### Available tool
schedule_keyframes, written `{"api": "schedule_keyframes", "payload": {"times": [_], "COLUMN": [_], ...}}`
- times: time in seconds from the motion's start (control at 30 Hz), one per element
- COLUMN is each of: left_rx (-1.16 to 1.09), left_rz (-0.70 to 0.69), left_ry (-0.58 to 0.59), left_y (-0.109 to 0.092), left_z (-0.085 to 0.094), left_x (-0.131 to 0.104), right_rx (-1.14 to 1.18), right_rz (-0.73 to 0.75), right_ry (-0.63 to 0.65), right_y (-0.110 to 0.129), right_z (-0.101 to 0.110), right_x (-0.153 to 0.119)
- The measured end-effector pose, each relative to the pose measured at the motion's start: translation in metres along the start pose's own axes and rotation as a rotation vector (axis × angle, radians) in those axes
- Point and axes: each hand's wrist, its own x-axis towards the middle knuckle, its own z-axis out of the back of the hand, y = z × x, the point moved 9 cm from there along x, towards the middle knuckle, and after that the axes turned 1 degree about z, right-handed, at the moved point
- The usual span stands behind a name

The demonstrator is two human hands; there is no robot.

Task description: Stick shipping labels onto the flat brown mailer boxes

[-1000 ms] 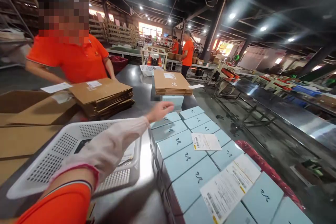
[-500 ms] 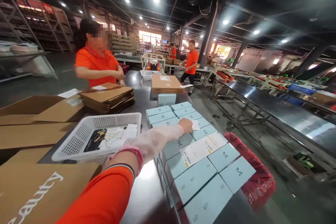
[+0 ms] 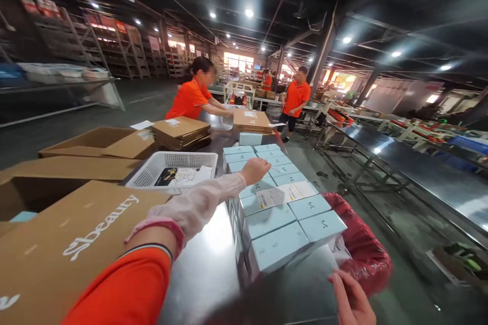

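Observation:
My left hand (image 3: 257,171), in a translucent sleeve cover, reaches over the rows of pale blue boxes (image 3: 280,244). Its fingers are pinched together above the box tops; whatever may be between them is hidden. A white printed label sheet (image 3: 282,194) lies across several boxes just in front of that hand. At the lower right, my right hand (image 3: 353,297) has its thumb and forefinger stretched out, with nothing visible in them. It is beside a bin lined with a red plastic bag (image 3: 366,244), which has white scraps (image 3: 338,251) at its near side.
Left of the boxes stands a white perforated basket (image 3: 143,179) with cards and papers. Brown cartons (image 3: 87,233) and a stack of flattened cartons (image 3: 183,132) fill the left side. Across the metal table (image 3: 206,269), a co-worker (image 3: 190,96) reaches toward another carton stack (image 3: 252,121).
My view has turned left. The white slip at my left fingertips no longer shows. My right hand has come into view, and the near co-worker now leans toward the far carton stack.

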Motion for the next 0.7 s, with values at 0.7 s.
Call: {"api": "schedule_keyframes", "payload": {"times": [0.7], "left_rx": [0.039], "left_rz": [0.043], "left_ry": [-0.416], "left_y": [-0.109], "left_z": [0.095], "left_x": [-0.340], "right_rx": [-0.336], "right_rz": [0.644], "right_ry": [0.823], "right_y": [0.135], "right_z": [-0.247], "right_x": [0.088]}}
